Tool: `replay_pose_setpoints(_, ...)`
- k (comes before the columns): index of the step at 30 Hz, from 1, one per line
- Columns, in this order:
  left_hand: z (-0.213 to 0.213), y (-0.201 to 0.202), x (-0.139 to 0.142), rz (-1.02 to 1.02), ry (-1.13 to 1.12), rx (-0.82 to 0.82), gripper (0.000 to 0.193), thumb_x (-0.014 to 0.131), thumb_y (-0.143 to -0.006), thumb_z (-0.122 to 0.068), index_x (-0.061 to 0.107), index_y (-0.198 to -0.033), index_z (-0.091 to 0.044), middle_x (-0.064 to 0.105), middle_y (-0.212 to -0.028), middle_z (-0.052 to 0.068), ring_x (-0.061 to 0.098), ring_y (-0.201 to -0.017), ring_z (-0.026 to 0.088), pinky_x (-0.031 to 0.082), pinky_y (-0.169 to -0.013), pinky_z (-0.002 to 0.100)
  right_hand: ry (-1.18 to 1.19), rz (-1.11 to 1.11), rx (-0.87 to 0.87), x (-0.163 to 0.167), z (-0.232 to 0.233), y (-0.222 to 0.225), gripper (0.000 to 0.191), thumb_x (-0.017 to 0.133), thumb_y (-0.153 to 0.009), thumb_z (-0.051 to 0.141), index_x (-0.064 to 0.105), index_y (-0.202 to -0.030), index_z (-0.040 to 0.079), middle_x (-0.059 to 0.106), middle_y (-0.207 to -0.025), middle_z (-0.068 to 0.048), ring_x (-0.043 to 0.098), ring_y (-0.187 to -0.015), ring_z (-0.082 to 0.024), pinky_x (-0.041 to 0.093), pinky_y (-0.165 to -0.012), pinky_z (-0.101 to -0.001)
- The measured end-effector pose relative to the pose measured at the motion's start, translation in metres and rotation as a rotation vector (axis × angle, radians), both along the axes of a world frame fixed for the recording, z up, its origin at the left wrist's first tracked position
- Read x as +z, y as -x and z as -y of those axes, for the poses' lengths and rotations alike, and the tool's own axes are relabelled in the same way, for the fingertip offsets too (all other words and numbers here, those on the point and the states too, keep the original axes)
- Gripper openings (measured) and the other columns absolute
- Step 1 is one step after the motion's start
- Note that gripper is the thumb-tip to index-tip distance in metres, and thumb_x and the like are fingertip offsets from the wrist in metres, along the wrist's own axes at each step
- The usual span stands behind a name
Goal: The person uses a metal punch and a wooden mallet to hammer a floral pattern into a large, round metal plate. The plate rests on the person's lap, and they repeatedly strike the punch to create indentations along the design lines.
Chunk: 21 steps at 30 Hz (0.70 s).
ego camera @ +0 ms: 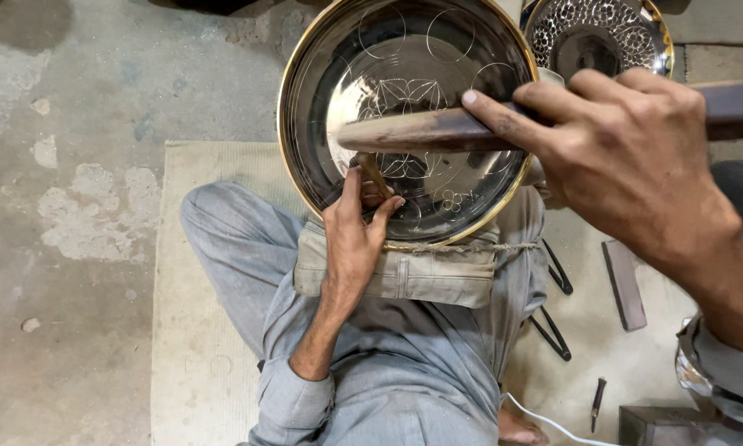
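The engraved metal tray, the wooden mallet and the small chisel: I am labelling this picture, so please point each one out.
Engraved metal tray (pixel 338 74): head view, bare upper left of its inner face.
Wooden mallet (pixel 413 132): head view, middle of its brown head.
Small chisel (pixel 372 172): head view, shaft above the left hand (pixel 351 239) fingers.

left hand (pixel 357 239) pinching chisel (pixel 373 175), engraved metal plate (pixel 404 116), right hand (pixel 627 149) gripping mallet (pixel 437 132)

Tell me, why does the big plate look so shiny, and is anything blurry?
In the head view, the big metal plate mirrors light, with pale glare near its middle. The right hand, close to the camera, looks huge and slightly soft, as does its wooden mallet. The left hand and its small chisel look sharper. The concrete floor is evenly lit.
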State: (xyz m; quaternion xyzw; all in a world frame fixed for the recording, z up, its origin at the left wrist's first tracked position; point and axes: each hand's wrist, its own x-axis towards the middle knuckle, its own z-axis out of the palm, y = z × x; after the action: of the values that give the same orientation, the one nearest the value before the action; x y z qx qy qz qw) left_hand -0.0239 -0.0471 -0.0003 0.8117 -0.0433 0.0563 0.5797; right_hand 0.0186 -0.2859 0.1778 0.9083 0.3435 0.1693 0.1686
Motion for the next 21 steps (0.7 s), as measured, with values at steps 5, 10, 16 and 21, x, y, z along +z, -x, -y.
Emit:
replay_pose_setpoints(5, -0.001, 0.000, -0.008, 0.049, -0.005, 0.009, 0.040, 0.077, -0.092, -0.005, 0.053, -0.123, 0.005, 0.078, -0.096, 0.014, 0.081, -0.088, 0.024, 0.066, -0.073, 0.035, -0.192, -0.104, -0.060, 0.005, -0.001, 0.009, 0.070, 0.082, -0.081, 0.026, 0.061, -0.149, 0.025, 0.073, -0.100, 0.002, 0.068, -0.070, -0.014, 0.058, -0.060, -0.0284)
replay_pose_setpoints(10, 0.004, -0.004, -0.017, 0.071, -0.003, 0.020, 0.032, 0.074, -0.095, -0.009, 0.055, -0.118, 0.000, 0.077, -0.095, 0.012, 0.080, -0.089, 0.023, 0.070, -0.074, 0.034, -0.017, -0.095, -0.124, 0.003, 0.009, 0.008, 0.063, 0.080, -0.092, 0.028, 0.061, -0.152, 0.032, 0.071, -0.100, 0.002, 0.065, -0.071, -0.011, 0.057, -0.065, -0.0284)
replay_pose_setpoints(16, 0.005, -0.002, -0.015, 0.078, -0.014, 0.030, 0.030, 0.075, -0.096, -0.010, 0.057, -0.116, 0.002, 0.076, -0.094, 0.013, 0.080, -0.087, 0.022, 0.069, -0.071, 0.032, 0.018, -0.109, -0.121, -0.005, 0.017, 0.008, 0.072, 0.079, -0.080, 0.037, 0.063, -0.150, 0.031, 0.070, -0.109, 0.002, 0.063, -0.091, -0.018, 0.057, -0.080, -0.0346)
replay_pose_setpoints(21, 0.004, -0.001, -0.009, 0.081, -0.018, 0.045, 0.031, 0.075, -0.095, -0.010, 0.057, -0.116, 0.005, 0.076, -0.094, 0.014, 0.080, -0.085, 0.022, 0.068, -0.070, 0.032, 0.207, 0.051, -0.102, -0.004, 0.012, 0.011, 0.062, 0.078, -0.085, 0.034, 0.062, -0.145, 0.038, 0.071, -0.111, 0.007, 0.064, -0.086, -0.012, 0.054, -0.070, -0.0281)
